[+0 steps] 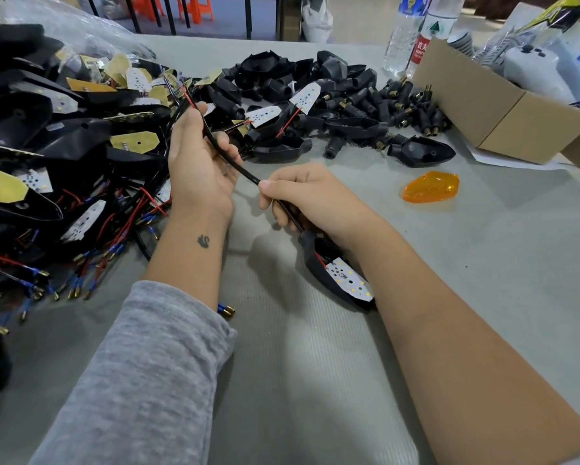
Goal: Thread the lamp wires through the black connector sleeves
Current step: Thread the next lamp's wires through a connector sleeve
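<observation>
Across a grey ribbed mat point(282, 380) covering the table, two forearms reach forward from the bottom of the head view. The left hand point(199, 162), palm turned up, has its fingers curled around a thin black sleeved wire point(238, 167), with the thumb lying along it. That wire runs diagonally down to the right hand point(310, 196), whose thumb and curled fingers pinch it. Below the right hand the wire enters a black lamp housing point(319, 266) resting on the mat against the right forearm, with a white LED board point(349, 280) and a short red lead showing inside it. A grey sleeve point(147, 364) covers the left forearm up to just below the wrist.

Left of the hands, a large tangled heap of lamp assemblies point(64, 156) crowds the mat, with black housings, white and yellow boards, red and black wires, and blue-collared brass terminals spilling close to the left arm. Beyond the hands lies a pile of empty black housings point(298, 75). Just right of that is a cluster of short black connector sleeves point(402, 105) with brass ends, well apart from both hands. An orange lens point(431, 187) lies alone on the mat to the right. Farther right stands an open cardboard box point(483, 109), with clear plastic bottles point(412, 35) behind it.
</observation>
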A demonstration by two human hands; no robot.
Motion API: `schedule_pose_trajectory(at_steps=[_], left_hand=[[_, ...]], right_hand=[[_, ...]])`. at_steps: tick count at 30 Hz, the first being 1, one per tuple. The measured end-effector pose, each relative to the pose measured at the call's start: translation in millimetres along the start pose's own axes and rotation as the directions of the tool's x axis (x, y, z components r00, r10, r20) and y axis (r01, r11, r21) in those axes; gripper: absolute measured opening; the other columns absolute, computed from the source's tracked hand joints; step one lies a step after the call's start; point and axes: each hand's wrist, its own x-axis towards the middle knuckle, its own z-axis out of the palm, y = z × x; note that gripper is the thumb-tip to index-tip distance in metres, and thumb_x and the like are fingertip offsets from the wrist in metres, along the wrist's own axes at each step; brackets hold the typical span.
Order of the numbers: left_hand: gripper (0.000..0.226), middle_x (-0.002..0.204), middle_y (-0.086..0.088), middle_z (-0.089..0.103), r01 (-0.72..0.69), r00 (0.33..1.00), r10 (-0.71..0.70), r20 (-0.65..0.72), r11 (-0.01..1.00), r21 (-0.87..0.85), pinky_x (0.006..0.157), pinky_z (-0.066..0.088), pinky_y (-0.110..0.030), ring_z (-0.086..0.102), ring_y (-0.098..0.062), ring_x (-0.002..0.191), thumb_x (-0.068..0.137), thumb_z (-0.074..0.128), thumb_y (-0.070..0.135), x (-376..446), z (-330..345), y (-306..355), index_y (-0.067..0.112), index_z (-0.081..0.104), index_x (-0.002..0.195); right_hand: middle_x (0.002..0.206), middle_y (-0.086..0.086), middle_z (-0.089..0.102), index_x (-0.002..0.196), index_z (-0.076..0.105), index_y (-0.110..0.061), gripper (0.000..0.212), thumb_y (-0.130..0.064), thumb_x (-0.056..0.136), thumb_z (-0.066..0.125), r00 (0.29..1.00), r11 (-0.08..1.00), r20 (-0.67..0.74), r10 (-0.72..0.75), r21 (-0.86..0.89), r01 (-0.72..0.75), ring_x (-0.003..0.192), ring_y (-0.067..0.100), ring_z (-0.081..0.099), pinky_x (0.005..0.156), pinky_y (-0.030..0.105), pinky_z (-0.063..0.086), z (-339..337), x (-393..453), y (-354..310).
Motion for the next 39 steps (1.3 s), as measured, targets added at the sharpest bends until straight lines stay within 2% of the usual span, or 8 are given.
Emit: schedule_pose_trajectory(at_steps=[8,15,17,21,26,29,31,39], left_hand=[[0.009,0.067,0.003,0.06,0.064,0.987,-0.095,-0.128,0.973,-0.223,0.058,0.052,-0.023,0.06,-0.01,0.057,0.104,0.042,0.019,4.5,-5.8,1.3,0.016,0.051,0.105],[0.01,0.068,0.001,0.045,0.003,0.986,-0.038,-0.164,0.978,-0.209,0.045,0.037,-0.017,0.041,-0.006,0.046,0.107,0.034,0.021,5.2,-2.9,-2.3,0.019,0.043,0.102],[0.012,0.067,0.002,0.043,0.013,0.986,-0.038,-0.159,0.987,-0.159,0.042,0.032,-0.015,0.035,-0.005,0.045,0.107,0.033,0.021,7.8,-5.8,-1.4,0.018,0.043,0.1],[0.02,0.062,0.004,0.042,0.029,0.992,-0.013,-0.123,0.991,0.134,0.039,0.022,-0.016,0.025,-0.004,0.041,0.106,0.036,0.018,8.3,-5.9,-2.2,0.019,0.047,0.089],[0.019,0.061,0.005,0.042,-0.15,0.989,0.102,0.111,0.749,0.646,0.044,0.025,-0.022,0.03,-0.008,0.046,0.099,0.043,0.017,0.1,1.9,-16.6,0.023,0.055,0.085],[0.02,0.063,0.005,0.044,-0.243,0.968,0.112,0.225,0.641,0.728,0.052,0.03,-0.028,0.035,-0.012,0.055,0.098,0.044,0.02,-3.2,4.5,-23.8,0.027,0.056,0.083],[0.021,0.065,0.001,0.046,-0.268,0.959,0.092,0.269,0.609,0.747,0.057,0.031,-0.029,0.038,-0.015,0.06,0.099,0.044,0.02,-3.4,5.0,-27.5,0.027,0.055,0.083],[0.02,0.066,0.007,0.064,-0.266,0.96,0.084,0.265,0.561,0.784,0.051,0.035,-0.006,0.048,-0.001,0.058,0.1,0.045,0.015,-1.6,4.3,-34.2,0.021,0.059,0.088]], right_hand=[[0.059,0.006,0.058,0.067,0.065,-0.006,0.028,-0.015,0.092,0.057,0.995,0.998,0.073,0.066,0.013,-0.067,0.05,0.015,0.047,0.053,0.027,0.03,-11.5,-2.2,1.5],[0.057,0.008,0.049,0.057,0.066,-0.016,0.033,-0.018,0.09,0.064,0.988,0.983,0.125,0.087,-0.17,-0.065,0.046,0.012,0.036,0.043,0.022,0.019,-19.2,-7.7,-0.4],[0.058,0.01,0.049,0.059,0.068,-0.017,0.033,-0.026,0.091,0.066,0.994,0.989,0.074,0.081,-0.129,-0.071,0.048,0.013,0.037,0.043,0.022,0.02,-15.4,-8.4,0.6],[0.061,0.0,0.055,0.074,0.067,-0.008,0.03,-0.026,0.096,0.058,0.966,0.998,-0.259,0.028,-0.041,-0.04,0.049,0.009,0.046,0.046,0.019,0.035,-13.5,0.4,5.9],[0.071,-0.005,0.061,0.079,0.067,-0.015,0.024,-0.023,0.094,0.05,0.832,0.951,-0.554,-0.042,-0.277,-0.137,0.069,0.017,0.058,0.069,0.036,0.048,-24.5,11.2,17.3],[0.108,-0.001,0.06,0.106,0.063,-0.023,0.021,-0.025,0.092,0.047,0.815,0.833,-0.573,-0.079,-0.487,-0.261,0.104,0.021,0.055,0.088,0.038,0.047,-29.4,13.7,22.5],[0.13,0.005,0.048,0.132,0.05,-0.026,0.043,-0.027,0.09,0.049,0.84,0.762,-0.541,-0.05,-0.564,-0.318,0.124,0.026,0.039,0.1,0.037,0.035,-32.5,15.9,24.9],[0.149,0.011,0.033,0.153,0.018,-0.034,0.066,-0.034,0.093,0.044,0.875,0.661,-0.479,0.073,-0.634,-0.402,0.139,0.033,0.018,0.105,0.045,0.028,-45.4,26.8,20.8]])
